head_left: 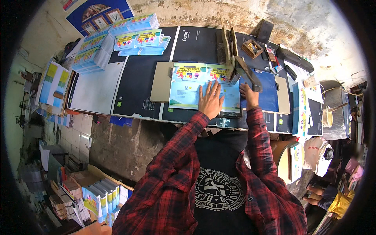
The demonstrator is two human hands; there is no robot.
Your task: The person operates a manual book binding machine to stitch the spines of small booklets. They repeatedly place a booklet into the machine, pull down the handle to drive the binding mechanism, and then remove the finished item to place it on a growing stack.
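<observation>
Two bare hands work at a dark table [135, 88]; the left hand [211, 100] lies palm down and open on a printed sheet [183, 94], its fingers spread and pointing away from the person; the right hand [250, 96] has its fingers curled beside the sheet's right edge, just by the end of a dark lever [248, 75], though I cannot tell whether it grips anything.

The sheet lies flat at the middle of the table, its upper right part partly hidden by the lever; it is wide and mostly pale blue, with a yellow band along the far edge, bold lettering and small many-coloured figures below that, repeated on its left and right parts; lower down come fine lines of print, then a strip of green along the near edge; its surface looks smooth and its left edge straight.

A beige board [160, 83] shows to the left of the sheet, and a blue panel [269, 94] to the right, beyond the right hand; tall stacks of booklets [93, 56] in like colours stand at the table's far left; a small wooden box [252, 49] sits beyond the lever.
</observation>
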